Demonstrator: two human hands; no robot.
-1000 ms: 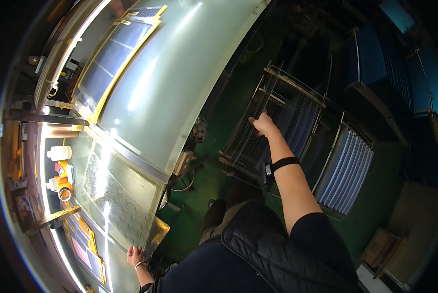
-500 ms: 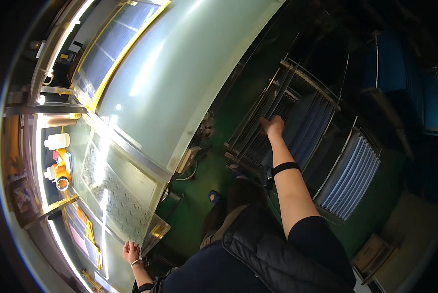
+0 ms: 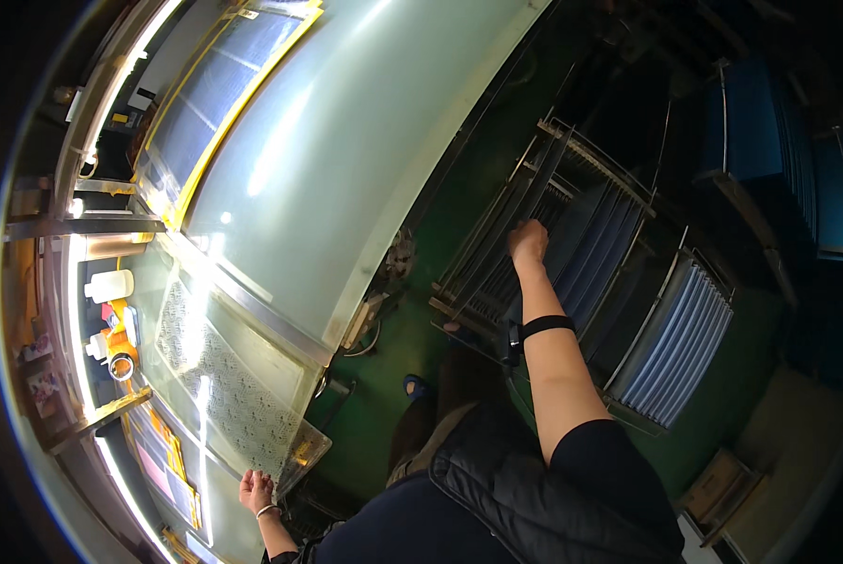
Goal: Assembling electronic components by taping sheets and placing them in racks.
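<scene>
My right hand [image 3: 529,242] reaches out to a metal rack [image 3: 598,148] that holds several dark, thin panels [image 3: 598,246] side by side. Its fingers are closed at the near edge of a dark strip or panel in the rack; what lies between them is too dark to make out. My left hand [image 3: 256,491] hovers by the near corner of a glass-topped table [image 3: 299,376], fingers loosely curled and apart, with nothing seen in them. A light bracelet circles that wrist, and a black strap with a small device sits on my right forearm.
A long pale glassy table [image 3: 346,141] runs along the left, with a yellow-edged framed screen [image 3: 205,103] on it. White bottles [image 3: 109,285] and an orange tape roll [image 3: 121,365] stand by a light tube. Another rack of bluish panels [image 3: 677,343] stands right, above a green floor [image 3: 356,414].
My right hand has shifted slightly and its fingers look more tucked in. My left hand has moved a little right and down.
</scene>
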